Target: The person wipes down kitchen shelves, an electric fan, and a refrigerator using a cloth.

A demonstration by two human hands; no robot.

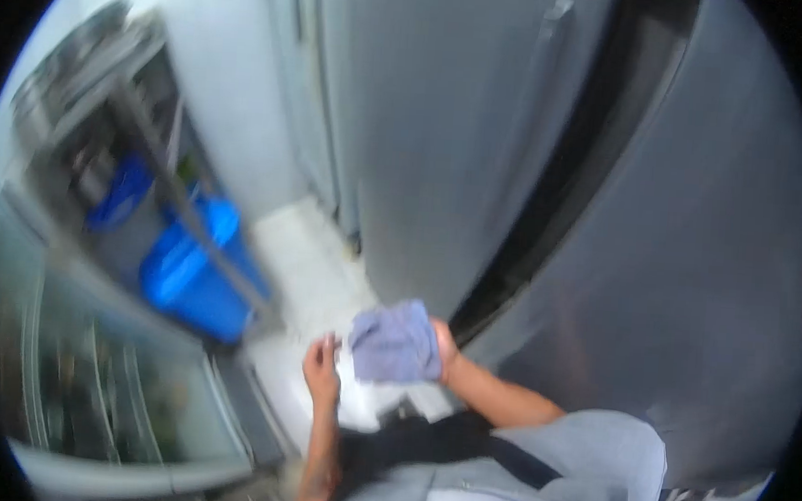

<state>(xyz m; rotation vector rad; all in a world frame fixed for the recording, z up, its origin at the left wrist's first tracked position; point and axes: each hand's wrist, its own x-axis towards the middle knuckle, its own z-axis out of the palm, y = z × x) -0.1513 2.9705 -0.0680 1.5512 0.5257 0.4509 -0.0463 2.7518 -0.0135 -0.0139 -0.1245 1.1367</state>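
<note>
A folded purple-grey cloth (397, 344) is held in front of my body at the lower middle of the head view. My right hand (447, 352) grips its right edge, with the fingers partly hidden by the fabric. Just left of the cloth, and apart from it, my left hand (321, 363) is raised with its fingers loosely bent. Nothing clear shows in that hand, though the picture is blurred.
Tall grey metal doors (446, 115) stand ahead, and a large grey panel (666, 267) is close on my right. On the left, a blue bin (199, 279) sits under a metal rack (130, 96). A glass-fronted cabinet (109, 370) fills the lower left. Pale floor (304, 254) runs between them.
</note>
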